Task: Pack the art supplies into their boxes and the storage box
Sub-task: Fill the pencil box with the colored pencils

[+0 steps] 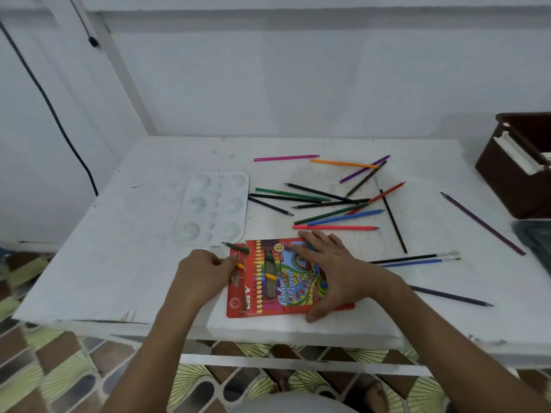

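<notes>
A red colour-pencil box (277,278) lies flat near the table's front edge, its open end to the left. My right hand (331,272) lies spread on the box's right half, thumb at its front edge. My left hand (202,271) pinches an orange pencil (240,266) at the open end; through the box window a yellow-orange pencil and a green one show. A dark green pencil (235,247) sticks out of the box's upper left corner. Several loose coloured pencils (334,204) lie scattered behind the box.
A white paint palette (213,208) lies left of the pencils. Two paintbrushes (417,259) and a dark blue pencil (453,296) lie to the right, a long purple pencil (483,223) further right. A brown storage box (518,165) stands at the right edge.
</notes>
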The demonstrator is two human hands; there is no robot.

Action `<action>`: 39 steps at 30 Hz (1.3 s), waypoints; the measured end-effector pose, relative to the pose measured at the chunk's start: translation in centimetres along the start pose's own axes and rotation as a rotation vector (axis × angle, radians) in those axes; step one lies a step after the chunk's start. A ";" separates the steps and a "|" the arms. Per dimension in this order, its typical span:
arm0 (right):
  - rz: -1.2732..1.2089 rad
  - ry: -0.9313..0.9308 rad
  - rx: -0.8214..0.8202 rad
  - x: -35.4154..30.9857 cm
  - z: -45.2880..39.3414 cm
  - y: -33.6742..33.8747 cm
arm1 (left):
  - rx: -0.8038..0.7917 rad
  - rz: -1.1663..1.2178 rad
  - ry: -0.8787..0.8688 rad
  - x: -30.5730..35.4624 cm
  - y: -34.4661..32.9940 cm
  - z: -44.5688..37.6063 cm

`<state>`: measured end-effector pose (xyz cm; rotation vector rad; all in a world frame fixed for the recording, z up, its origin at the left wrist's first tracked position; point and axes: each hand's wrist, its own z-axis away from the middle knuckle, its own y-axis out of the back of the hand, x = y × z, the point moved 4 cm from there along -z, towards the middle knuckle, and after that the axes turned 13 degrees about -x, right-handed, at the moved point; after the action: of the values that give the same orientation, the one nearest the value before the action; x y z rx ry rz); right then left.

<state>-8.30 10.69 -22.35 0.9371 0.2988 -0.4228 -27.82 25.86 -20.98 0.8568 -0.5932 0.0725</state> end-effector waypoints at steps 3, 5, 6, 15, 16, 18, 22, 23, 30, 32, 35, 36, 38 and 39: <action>-0.017 0.007 0.007 0.1 0.0 0.4 | 0.081 -0.220 -0.116 -0.2 1.4 -0.5; -0.022 0.016 0.005 0.2 0.1 0.6 | 0.011 -0.258 -0.380 0.2 1.4 -0.7; -0.019 0.018 0.004 0.2 0.1 0.6 | -0.069 -0.312 -0.493 0.4 1.0 -0.9; -0.023 0.014 0.000 0.1 0.1 1.0 | 0.019 -0.480 -0.546 1.4 0.0 -1.8; -0.024 0.011 -0.001 0.1 0.1 1.0 | 0.042 -0.497 -0.533 1.3 -0.1 -1.8; -0.027 0.005 -0.004 0.0 0.1 1.0 | 0.078 -0.493 -0.532 1.3 -0.2 -1.6; -0.011 0.006 -0.019 -0.2 0.0 1.0 | 0.046 -0.384 -0.625 2.3 -0.6 -1.2; -0.003 0.005 -0.020 -0.2 -0.1 1.0 | 0.052 -0.348 -0.639 2.6 -0.6 -1.2; -0.012 0.010 -0.017 0.2 -0.3 0.7 | 0.081 -0.321 -0.577 0.3 -0.1 -1.7; -0.010 0.008 -0.016 0.2 -0.3 0.8 | 0.048 -0.335 -0.568 0.4 0.0 -1.8; -0.023 0.018 -0.016 0.0 -0.5 0.8 | 0.080 -0.294 -0.595 1.5 -0.1 -1.8; -0.027 0.024 -0.018 -0.1 -0.5 0.7 | 0.097 -0.277 -0.597 1.8 -0.2 -1.8; -0.025 0.024 -0.020 -0.1 -0.6 0.6 | 0.115 -0.277 -0.595 2.1 -0.5 -1.8; -0.023 0.023 -0.015 -0.1 -0.7 0.5 | 0.120 -0.279 -0.597 2.2 -0.6 -1.8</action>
<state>-8.21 11.51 -22.33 0.9250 0.3336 -0.4303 -24.95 26.38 -21.20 1.0770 -1.0262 -0.4188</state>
